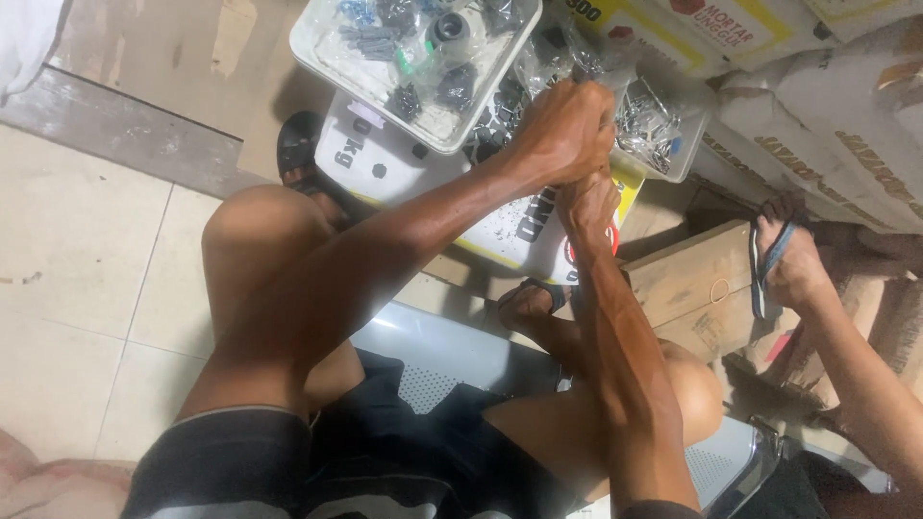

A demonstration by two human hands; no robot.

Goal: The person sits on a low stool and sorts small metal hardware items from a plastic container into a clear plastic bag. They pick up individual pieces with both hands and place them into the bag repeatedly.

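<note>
Head view — two hands, two trays

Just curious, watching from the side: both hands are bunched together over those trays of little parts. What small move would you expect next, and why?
Probably a small pull or twist to work the piece free. The left hand is clenched in a fist directly above the right hand, both gripping something hidden between them, over the clear tray of small metal parts. What they hold cannot be seen.

Pale floor tiles fill the left side, bordered above by a grey concrete strip. Beyond that strip lies worn brown flooring. Right of the tiles stand stacked sacks and a cardboard box.
</note>
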